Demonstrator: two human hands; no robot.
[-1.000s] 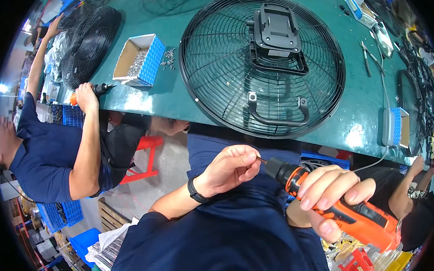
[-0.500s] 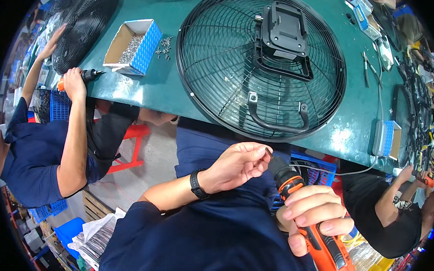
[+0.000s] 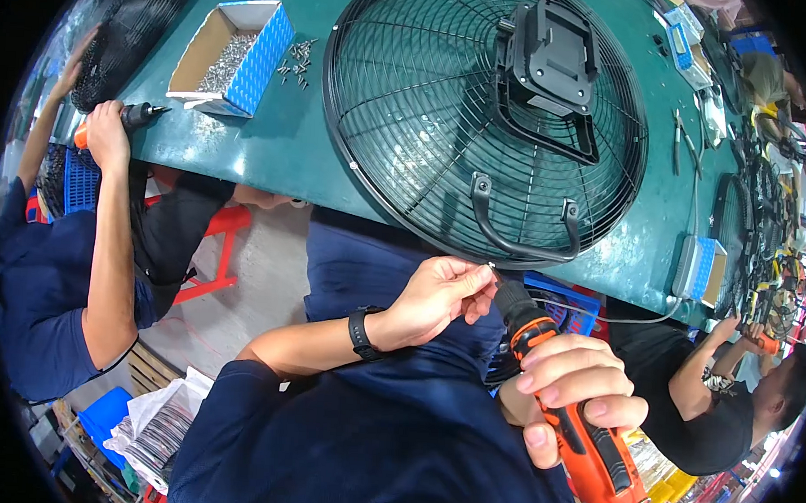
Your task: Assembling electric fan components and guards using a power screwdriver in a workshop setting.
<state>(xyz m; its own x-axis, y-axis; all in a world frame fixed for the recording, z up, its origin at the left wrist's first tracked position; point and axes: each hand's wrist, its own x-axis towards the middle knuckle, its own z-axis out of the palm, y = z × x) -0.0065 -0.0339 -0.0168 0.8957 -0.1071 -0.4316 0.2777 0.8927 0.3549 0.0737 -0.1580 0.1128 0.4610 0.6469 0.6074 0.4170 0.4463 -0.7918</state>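
Note:
My right hand (image 3: 577, 389) is wrapped round an orange and black power screwdriver (image 3: 602, 467), its dark chuck pointing up and left. My left hand (image 3: 441, 300), with a black band on the wrist, pinches a small shiny screw (image 3: 490, 265) at the tip of the driver's bit. Both hands are in front of the table edge. Just beyond them lies a big round black fan (image 3: 399, 134), its wire grille facing up. On it are a black motor housing or bracket block (image 3: 560, 61) and a curved black handle (image 3: 520, 246) on the near side.
An open blue and white box (image 3: 253, 70) of screws stands on the green table (image 3: 245, 155), with loose screws (image 3: 297, 63) beside it. At left a co-worker's hand (image 3: 109, 135) grips another driver. Pliers (image 3: 682, 142) and a small box (image 3: 703, 269) lie at right, near another co-worker.
A shiny screw now shows at my left fingertips by the bit, where only the dark bit was visible. My view has shifted slightly; both hands keep nearly the same pose.

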